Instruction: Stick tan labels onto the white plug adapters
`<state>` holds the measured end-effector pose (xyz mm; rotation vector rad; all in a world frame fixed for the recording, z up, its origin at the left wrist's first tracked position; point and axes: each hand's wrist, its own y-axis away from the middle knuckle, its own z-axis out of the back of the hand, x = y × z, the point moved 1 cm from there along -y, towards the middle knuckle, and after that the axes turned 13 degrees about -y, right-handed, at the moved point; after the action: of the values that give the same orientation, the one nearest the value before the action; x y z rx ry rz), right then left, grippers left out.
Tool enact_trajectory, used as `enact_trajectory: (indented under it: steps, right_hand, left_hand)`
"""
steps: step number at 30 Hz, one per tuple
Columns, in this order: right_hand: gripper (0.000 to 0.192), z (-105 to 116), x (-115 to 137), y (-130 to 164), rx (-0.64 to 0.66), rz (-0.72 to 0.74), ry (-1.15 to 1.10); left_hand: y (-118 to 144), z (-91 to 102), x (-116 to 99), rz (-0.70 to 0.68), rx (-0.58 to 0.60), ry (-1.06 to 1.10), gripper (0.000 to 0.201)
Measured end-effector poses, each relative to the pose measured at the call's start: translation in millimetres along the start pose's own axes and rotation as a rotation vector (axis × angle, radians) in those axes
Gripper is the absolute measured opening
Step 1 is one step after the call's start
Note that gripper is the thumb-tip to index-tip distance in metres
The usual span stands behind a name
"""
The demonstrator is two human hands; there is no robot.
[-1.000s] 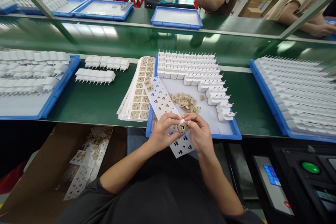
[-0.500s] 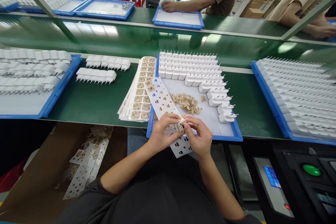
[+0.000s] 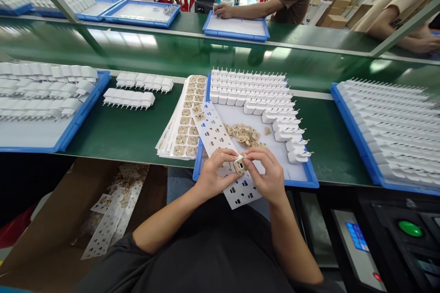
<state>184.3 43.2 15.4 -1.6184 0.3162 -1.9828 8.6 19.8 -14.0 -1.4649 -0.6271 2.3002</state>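
Observation:
A white plug charger (image 3: 239, 165) with a tan sticker on its end face, cut out around a dark port, is held up over the near edge of the blue tray. My left hand (image 3: 216, 175) grips it from the left between thumb and fingers. On its upper right corner, the thumb and fingers of my right hand (image 3: 268, 175) are pinched; whether they also hold a bit of tan film is too small to tell. Beneath both hands lies a white sticker sheet (image 3: 217, 133), mostly used, slanting across the tray. Small tan peeled pieces (image 3: 245, 134) are heaped behind the hands.
Rows of white chargers (image 3: 254, 86) stand in the blue tray (image 3: 309, 176). Left of it are stacked sticker sheets (image 3: 182, 128) and loose chargers (image 3: 129, 99). Full trays flank both sides. A cardboard box (image 3: 44, 233) holds scraps below. Co-workers sit across the green bench.
My right thumb has shifted off the charger's face to its upper right corner, and the right hand has moved slightly right. The view has shifted a little.

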Motion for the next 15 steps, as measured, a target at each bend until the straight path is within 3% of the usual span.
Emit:
enact_trajectory:
  steps: [2,4,15]
  right_hand:
    - [0.019,1.3,2.6,1.5,0.027,0.163,0.102]
    - [0.021,2.1,2.4,4.2,0.044,0.205,0.103]
    - [0.02,-10.8,-7.4,12.3,-0.053,-0.055,-0.172]
  left_hand:
    - [0.3,-0.2,-0.4,-0.001,0.002,0.026,0.033]
    - [0.5,-0.7,-0.4,-0.009,0.021,0.046,0.032]
    - [-0.8,-1.4,1.0,-0.079,-0.025,0.0,0.032]
